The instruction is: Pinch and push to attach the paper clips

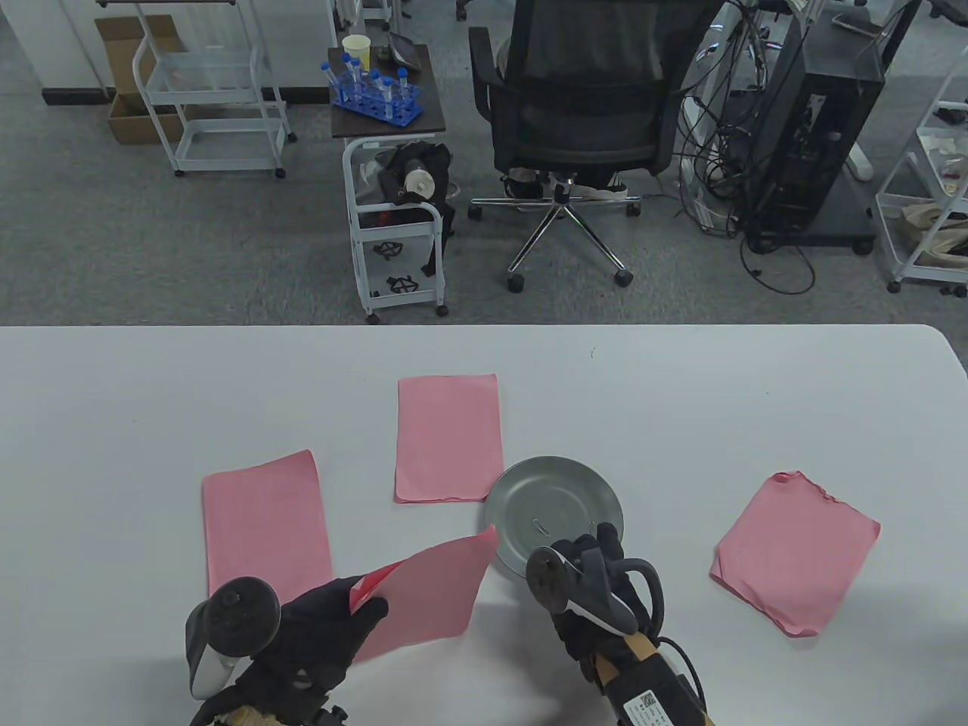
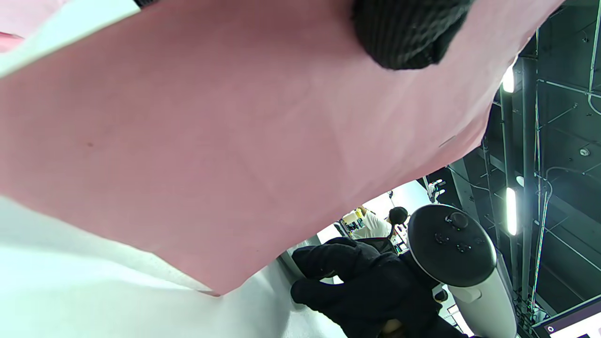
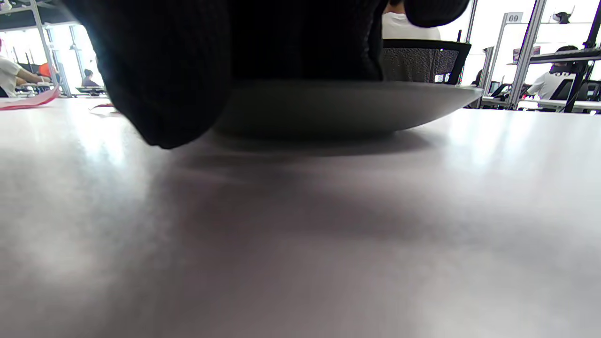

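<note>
My left hand (image 1: 355, 609) pinches the near left corner of a pink paper sheet (image 1: 431, 594) and holds it lifted off the table; the sheet fills the left wrist view (image 2: 235, 141) with a fingertip (image 2: 408, 33) on it. A round metal plate (image 1: 556, 514) lies right of the sheet, with a small paper clip (image 1: 541, 527) in it. My right hand (image 1: 597, 552) reaches over the plate's near rim, fingers over the dish. In the right wrist view the fingers (image 3: 188, 70) hang over the plate's rim (image 3: 352, 108). Whether they hold a clip is hidden.
Three more pink sheets lie on the white table (image 1: 681, 393): one at the left (image 1: 265, 518), one at the middle back (image 1: 448, 437), a crumpled one at the right (image 1: 794, 552). An office chair (image 1: 575, 128) and carts stand beyond the far edge.
</note>
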Demonstrator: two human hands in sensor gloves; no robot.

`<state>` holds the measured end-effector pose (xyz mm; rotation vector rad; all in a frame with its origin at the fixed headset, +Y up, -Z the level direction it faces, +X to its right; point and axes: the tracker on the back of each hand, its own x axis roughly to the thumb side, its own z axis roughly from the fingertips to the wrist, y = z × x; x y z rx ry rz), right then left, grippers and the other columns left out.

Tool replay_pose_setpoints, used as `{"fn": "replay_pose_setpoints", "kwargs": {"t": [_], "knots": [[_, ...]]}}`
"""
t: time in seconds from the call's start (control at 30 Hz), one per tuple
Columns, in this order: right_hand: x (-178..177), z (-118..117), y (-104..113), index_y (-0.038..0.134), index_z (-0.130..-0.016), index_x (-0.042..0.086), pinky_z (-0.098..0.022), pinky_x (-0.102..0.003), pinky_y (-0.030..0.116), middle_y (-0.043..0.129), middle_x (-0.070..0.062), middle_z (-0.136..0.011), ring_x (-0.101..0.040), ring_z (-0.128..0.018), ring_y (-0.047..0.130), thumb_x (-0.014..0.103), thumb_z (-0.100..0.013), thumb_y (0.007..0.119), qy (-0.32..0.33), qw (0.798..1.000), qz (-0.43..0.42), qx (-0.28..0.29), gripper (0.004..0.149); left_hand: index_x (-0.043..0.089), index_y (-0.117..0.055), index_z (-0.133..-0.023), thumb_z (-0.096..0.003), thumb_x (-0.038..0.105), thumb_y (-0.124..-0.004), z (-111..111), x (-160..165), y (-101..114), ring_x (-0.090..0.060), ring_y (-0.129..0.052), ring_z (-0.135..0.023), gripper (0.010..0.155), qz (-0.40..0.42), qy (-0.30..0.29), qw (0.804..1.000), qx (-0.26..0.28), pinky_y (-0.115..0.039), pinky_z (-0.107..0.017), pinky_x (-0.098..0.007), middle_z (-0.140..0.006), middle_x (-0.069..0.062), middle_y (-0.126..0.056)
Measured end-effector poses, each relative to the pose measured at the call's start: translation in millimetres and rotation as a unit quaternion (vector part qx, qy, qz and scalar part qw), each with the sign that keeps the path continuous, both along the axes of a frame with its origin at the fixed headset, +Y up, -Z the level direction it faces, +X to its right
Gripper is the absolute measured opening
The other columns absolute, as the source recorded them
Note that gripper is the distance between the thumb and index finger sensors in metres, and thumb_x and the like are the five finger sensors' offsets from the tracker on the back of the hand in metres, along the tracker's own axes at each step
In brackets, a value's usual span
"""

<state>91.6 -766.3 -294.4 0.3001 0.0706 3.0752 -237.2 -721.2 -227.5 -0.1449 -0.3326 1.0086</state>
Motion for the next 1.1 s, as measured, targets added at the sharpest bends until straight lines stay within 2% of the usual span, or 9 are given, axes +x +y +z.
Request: {"fn": "replay_pose_setpoints", "kwargs": {"t": [0.23, 0.37, 0.47, 0.57, 0.67, 0.8, 0.9, 1.0, 1.1], "knots": [[22, -9, 5, 0.084, -0.069, 0.031, -0.073, -0.063, 0.044, 0.088, 0.005, -0.072, -0.027, -0.075, 0.081, 0.036, -0.033, 0.088, -0.022, 0.993, -0.114, -0.024, 0.037, 0.031, -0.085, -0.088, -0.0460, 0.042, -0.081, -1, 1, 0, -0.023, -0.096, -0.086, 0.044, 0.004, -0.003, 1.000, -0.005, -0.061, -0.074, -0.059, -0.084, 0.005, -0.098], [43, -12, 16, 0.080, -0.073, 0.031, -0.073, -0.059, 0.047, 0.085, 0.004, -0.073, -0.027, -0.073, 0.079, 0.038, -0.036, 0.084, -0.068, 0.966, -0.248, -0.015, 0.037, 0.031, -0.085, -0.088, -0.0460, 0.042, -0.081, -2, 0, -1, -0.023, -0.096, -0.086, 0.044, 0.005, -0.002, 1.000, -0.007, -0.061, -0.074, -0.059, -0.084, 0.005, -0.098], [59, -11, 28, 0.080, -0.073, 0.033, -0.069, -0.051, 0.062, 0.088, 0.005, -0.070, -0.023, -0.060, 0.087, 0.040, -0.037, 0.084, -0.085, 0.916, -0.391, -0.021, 0.037, 0.031, -0.085, -0.088, -0.0460, 0.043, -0.081, -2, 1, -1, -0.023, -0.097, -0.085, 0.043, 0.010, -0.002, 1.000, -0.008, -0.062, -0.073, -0.058, -0.083, 0.005, -0.098], [68, -6, 42, 0.080, -0.075, 0.028, -0.062, -0.044, 0.073, 0.091, 0.001, -0.070, -0.023, -0.050, 0.097, 0.036, -0.039, 0.085, -0.048, 0.808, -0.584, -0.063, 0.037, 0.030, -0.085, -0.087, -0.0462, 0.043, -0.081, -2, 2, -2, -0.022, -0.099, -0.082, 0.043, 0.017, 0.001, 1.000, -0.012, -0.064, -0.073, -0.057, -0.081, 0.005, -0.100], [60, 2, 60, 0.078, -0.077, 0.027, -0.063, -0.043, 0.075, 0.092, 0.001, -0.074, -0.023, -0.057, 0.101, 0.034, -0.041, 0.085, 0.015, 0.762, -0.641, -0.096, 0.037, 0.030, -0.085, -0.088, -0.0468, 0.042, -0.080, -3, 4, -4, -0.021, -0.101, -0.076, 0.043, 0.025, 0.002, 1.000, -0.019, -0.066, -0.072, -0.055, -0.077, 0.005, -0.101], [35, 25, 95, 0.077, -0.079, 0.028, -0.065, -0.041, 0.074, 0.093, 0.001, -0.077, -0.023, -0.065, 0.102, 0.032, -0.042, 0.084, 0.101, 0.776, -0.618, -0.075, 0.038, 0.030, -0.084, -0.089, -0.0472, 0.041, -0.079, -1, 12, -4, -0.020, -0.104, -0.070, 0.043, 0.018, -0.011, 1.000, -0.019, -0.068, -0.071, -0.054, -0.072, 0.004, -0.102], [11, 51, 117, 0.080, -0.076, 0.031, -0.071, -0.049, 0.063, 0.092, 0.004, -0.080, -0.025, -0.075, 0.092, 0.034, -0.040, 0.085, 0.126, 0.832, -0.540, 0.000, 0.037, 0.030, -0.084, -0.088, -0.0471, 0.041, -0.079, 3, 23, -1, -0.020, -0.104, -0.068, 0.043, 0.002, -0.036, 0.999, -0.011, -0.068, -0.071, -0.054, -0.071, 0.004, -0.103], [-7, 66, 121, 0.081, -0.074, 0.033, -0.074, -0.064, 0.039, 0.078, 0.003, -0.094, -0.032, -0.096, 0.064, 0.037, -0.038, 0.085, 0.136, 0.872, -0.468, 0.052, 0.037, 0.030, -0.085, -0.088, -0.0469, 0.041, -0.079, 7, 32, 0, -0.020, -0.104, -0.067, 0.042, -0.005, -0.058, 0.998, -0.004, -0.068, -0.071, -0.054, -0.070, 0.004, -0.103], [-15, 67, 119, 0.083, -0.074, 0.030, -0.072, -0.067, 0.029, 0.071, -0.001, -0.098, -0.038, -0.100, 0.052, 0.037, -0.037, 0.086, 0.125, 0.882, -0.451, 0.051, 0.037, 0.030, -0.086, -0.087, -0.0466, 0.041, -0.079, 11, 39, 3, -0.019, -0.104, -0.067, 0.042, -0.026, -0.076, 0.997, 0.009, -0.068, -0.071, -0.055, -0.070, 0.004, -0.103]]}}
